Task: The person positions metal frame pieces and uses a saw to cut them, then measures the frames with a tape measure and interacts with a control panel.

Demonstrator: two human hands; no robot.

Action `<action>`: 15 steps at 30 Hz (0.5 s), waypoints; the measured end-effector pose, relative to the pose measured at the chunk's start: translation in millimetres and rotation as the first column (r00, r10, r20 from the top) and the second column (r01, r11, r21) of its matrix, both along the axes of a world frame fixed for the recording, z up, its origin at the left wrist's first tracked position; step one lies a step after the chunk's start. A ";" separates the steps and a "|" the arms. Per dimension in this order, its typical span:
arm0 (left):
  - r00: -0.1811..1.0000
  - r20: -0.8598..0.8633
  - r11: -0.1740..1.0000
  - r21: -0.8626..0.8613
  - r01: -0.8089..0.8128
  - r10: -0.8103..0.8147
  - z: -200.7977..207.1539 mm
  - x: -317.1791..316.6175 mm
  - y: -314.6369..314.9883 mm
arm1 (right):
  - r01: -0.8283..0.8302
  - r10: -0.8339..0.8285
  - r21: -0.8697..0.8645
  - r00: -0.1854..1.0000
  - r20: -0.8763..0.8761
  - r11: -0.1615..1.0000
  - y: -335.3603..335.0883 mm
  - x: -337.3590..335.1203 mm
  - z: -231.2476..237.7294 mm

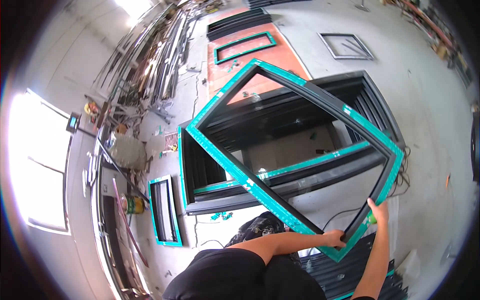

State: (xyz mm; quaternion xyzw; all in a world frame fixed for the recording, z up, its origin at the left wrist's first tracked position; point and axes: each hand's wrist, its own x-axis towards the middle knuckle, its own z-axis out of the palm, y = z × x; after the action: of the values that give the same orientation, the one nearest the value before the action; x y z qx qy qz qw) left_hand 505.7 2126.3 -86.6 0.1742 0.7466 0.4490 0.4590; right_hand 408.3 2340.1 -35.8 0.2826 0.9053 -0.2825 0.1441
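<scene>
A large dark window frame, faced with green protective film, is held up tilted in front of me. My left hand is closed around its near corner, fingers wrapped over the inner edge. Further up the right-hand near side, my right hand grips the same frame; something small and green shows at that palm, but I cannot make out what. Beneath and behind the held frame lies a stack of larger dark frames, partly edged in green. Whether the held frame touches the stack is unclear.
A small green-edged frame lies on the floor at left. Another green frame rests on an orange sheet, before a dark stack. A bare frame lies far right. Dark profiles are near my legs; a cable trails right.
</scene>
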 end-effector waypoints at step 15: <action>0.999 0.005 0.996 0.079 0.040 -0.040 7.0 3.4 1.4 | 0.324 -0.254 -0.117 0.881 0.398 0.939 -5.0 -10.9 19.9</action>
State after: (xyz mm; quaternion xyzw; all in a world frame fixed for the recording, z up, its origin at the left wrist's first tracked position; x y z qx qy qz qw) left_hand 509.1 2127.8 -79.6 0.2054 0.7232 0.4693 0.4632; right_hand 397.4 2335.1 -15.9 0.4496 0.7787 -0.3219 0.2963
